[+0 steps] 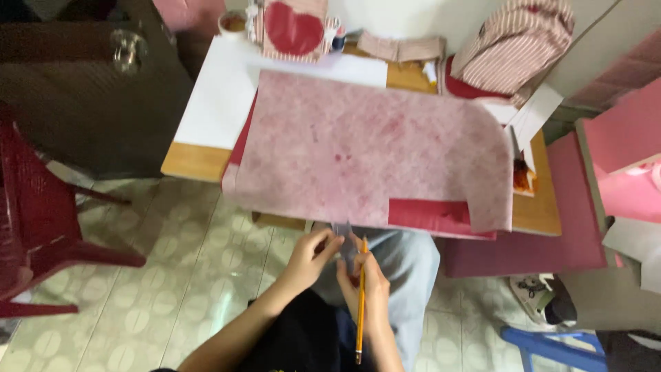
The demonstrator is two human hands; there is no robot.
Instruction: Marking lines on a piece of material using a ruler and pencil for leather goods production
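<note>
Looking down over a small wooden tabletop, edges pale and smooth. Spread across most of it: large sheet of mottled pink paper, fibrous and blotchy, one far corner cut round, near edge overhanging the tabletop rim. Dark red card strip showing beneath its near right corner. Plain white sheet flat under the far left side.

Below the tabletop edge, hands close together over the lap. Left hand pinching a small greyish object, thin and pale, shape too blurred to tell. Right hand closed around a yellow pencil, slim, straight, lying along the hand lengthwise. Fingertips of both nearly touching around the grey object, just under the hanging pink paper.

At the far side: striped box with a red heart panel, striped fabric bag. Red plastic chair to the left, on glossy patterned floor tiles.
</note>
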